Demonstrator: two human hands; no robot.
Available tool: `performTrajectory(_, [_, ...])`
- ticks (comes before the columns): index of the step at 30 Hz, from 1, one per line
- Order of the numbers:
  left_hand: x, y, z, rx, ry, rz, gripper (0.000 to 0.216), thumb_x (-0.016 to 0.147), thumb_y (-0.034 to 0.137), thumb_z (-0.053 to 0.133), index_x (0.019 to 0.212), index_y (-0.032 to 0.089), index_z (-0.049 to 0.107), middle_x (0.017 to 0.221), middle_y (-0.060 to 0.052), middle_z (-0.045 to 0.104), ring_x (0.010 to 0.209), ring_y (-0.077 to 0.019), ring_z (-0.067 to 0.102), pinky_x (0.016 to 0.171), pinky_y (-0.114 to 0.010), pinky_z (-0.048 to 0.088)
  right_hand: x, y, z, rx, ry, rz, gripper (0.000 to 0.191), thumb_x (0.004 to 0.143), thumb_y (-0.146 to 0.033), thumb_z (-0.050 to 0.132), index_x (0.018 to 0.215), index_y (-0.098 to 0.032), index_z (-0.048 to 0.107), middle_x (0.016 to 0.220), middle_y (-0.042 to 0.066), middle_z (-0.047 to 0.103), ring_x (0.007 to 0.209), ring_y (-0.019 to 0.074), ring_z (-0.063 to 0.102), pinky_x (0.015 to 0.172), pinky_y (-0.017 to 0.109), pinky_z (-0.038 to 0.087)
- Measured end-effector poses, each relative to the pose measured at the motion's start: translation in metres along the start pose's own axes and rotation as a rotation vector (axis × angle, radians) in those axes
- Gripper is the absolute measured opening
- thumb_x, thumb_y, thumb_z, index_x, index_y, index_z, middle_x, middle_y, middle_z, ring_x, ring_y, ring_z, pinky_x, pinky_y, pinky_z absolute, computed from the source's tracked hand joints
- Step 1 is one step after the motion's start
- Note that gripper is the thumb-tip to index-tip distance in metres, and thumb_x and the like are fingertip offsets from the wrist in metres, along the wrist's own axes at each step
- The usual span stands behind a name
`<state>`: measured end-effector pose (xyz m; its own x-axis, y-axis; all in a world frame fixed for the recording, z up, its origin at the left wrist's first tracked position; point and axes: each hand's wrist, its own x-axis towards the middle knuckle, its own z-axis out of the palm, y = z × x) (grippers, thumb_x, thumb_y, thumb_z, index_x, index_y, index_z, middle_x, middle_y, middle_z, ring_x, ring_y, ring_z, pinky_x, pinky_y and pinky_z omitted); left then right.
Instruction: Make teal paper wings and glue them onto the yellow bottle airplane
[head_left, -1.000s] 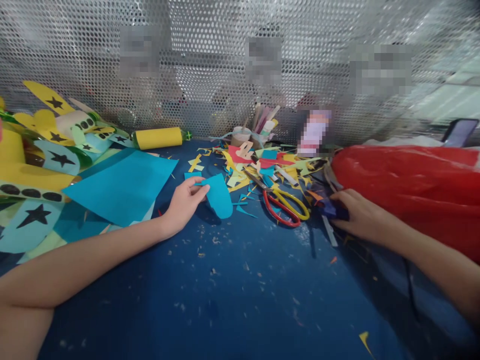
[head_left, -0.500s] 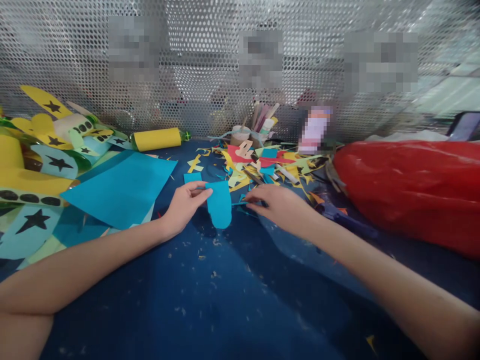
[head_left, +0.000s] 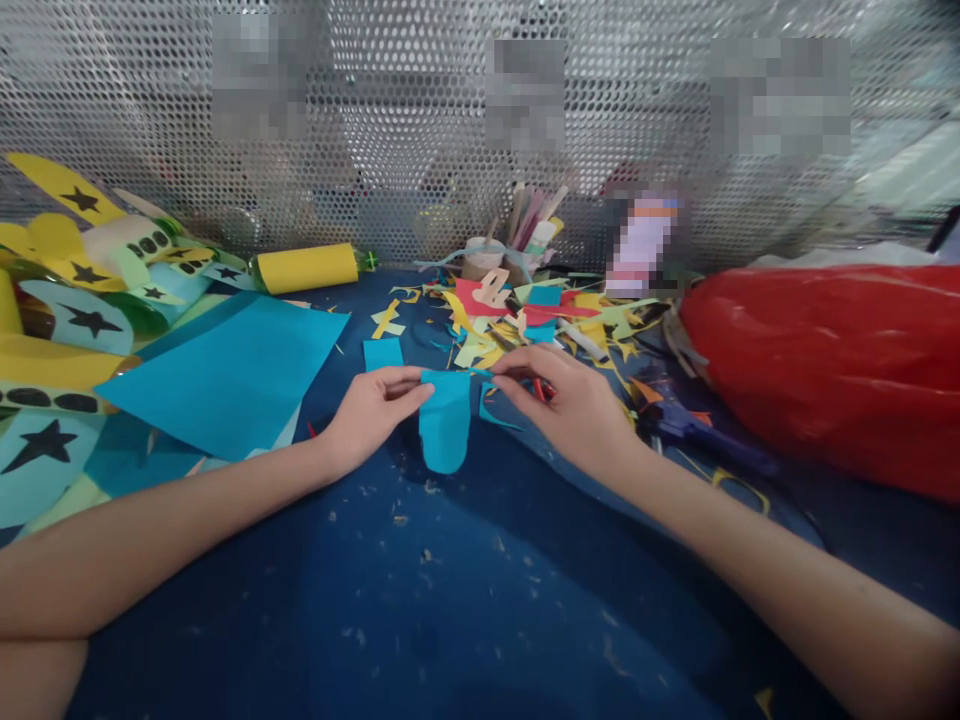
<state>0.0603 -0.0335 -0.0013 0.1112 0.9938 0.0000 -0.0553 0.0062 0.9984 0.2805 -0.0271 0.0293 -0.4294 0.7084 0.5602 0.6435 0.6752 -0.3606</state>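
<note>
A blue paper piece with a straight top edge and a rounded bottom hangs over the table. My left hand pinches its upper left corner between thumb and fingers. At the upper right corner, my right hand is closed around what look like scissors; only a bit of red handle shows, and the fingers hide most of the rest. A thin blue sliver lies between the paper's top edge and the right fingertips. Below those fingers is a curved blue offcut. Behind the left hand lies a small blue rectangle.
Large blue sheets and star-marked paper planes crowd the left. A yellow-wrapped bottle, paper scraps and a cup of sticks line the back. A red bag and purple glue gun are at right.
The held paper has tilted so its top edge is level, and sits slightly lower. My right hand has shifted to its top right corner. A curved blue offcut and some red now show by that hand.
</note>
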Motion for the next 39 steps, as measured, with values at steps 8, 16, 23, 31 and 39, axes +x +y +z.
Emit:
performTrajectory(8, [-0.012,0.012,0.007,0.093,-0.2,0.086,0.021,0.079,0.019,0.066,0.099,0.016,0.069,0.098,-0.004,0.076,0.092,-0.0183,0.072,0.086,-0.031,0.058,-0.006,-0.016,0.005,-0.054,0.114,-0.302,0.005,0.087,-0.017,0.06,0.085,-0.019,0.064,0.082,0.005,0.069,0.078,0.0169,0.063,0.074,0.032,0.052])
performTrajectory(16, [-0.012,0.01,0.006,0.065,-0.219,0.165,0.02,0.079,0.016,0.066,0.099,0.017,0.069,0.099,-0.003,0.076,0.092,-0.0168,0.072,0.085,-0.027,0.059,-0.006,-0.013,0.005,-0.103,0.122,-0.323,0.007,0.087,-0.017,0.061,0.083,-0.018,0.066,0.079,0.006,0.069,0.076,0.018,0.062,0.072,0.034,0.052])
performTrajectory(23, [-0.013,0.009,0.006,0.066,-0.204,0.17,0.02,0.078,0.016,0.067,0.097,0.018,0.07,0.096,-0.003,0.076,0.09,-0.017,0.072,0.082,-0.027,0.06,-0.007,-0.015,0.004,-0.129,0.124,-0.318,0.009,0.088,-0.017,0.059,0.082,-0.019,0.066,0.079,0.006,0.069,0.077,0.0176,0.062,0.073,0.034,0.052])
performTrajectory(31, [-0.013,0.011,0.007,0.076,-0.187,0.166,0.021,0.075,0.021,0.071,0.095,0.018,0.071,0.093,-0.002,0.077,0.087,-0.0174,0.073,0.08,-0.027,0.06,-0.006,-0.017,0.005,-0.14,0.127,-0.342,0.009,0.088,-0.016,0.059,0.081,-0.019,0.064,0.078,0.006,0.068,0.076,0.0176,0.061,0.072,0.033,0.052])
performTrajectory(39, [-0.015,0.01,0.005,0.121,-0.115,0.214,0.017,0.077,0.023,0.069,0.093,0.018,0.072,0.086,-0.002,0.077,0.08,-0.0172,0.073,0.072,-0.026,0.06,-0.007,-0.016,0.007,0.166,0.087,0.045,0.017,0.08,-0.025,0.069,0.094,-0.021,0.059,0.092,0.005,0.065,0.084,0.0177,0.063,0.073,0.033,0.055])
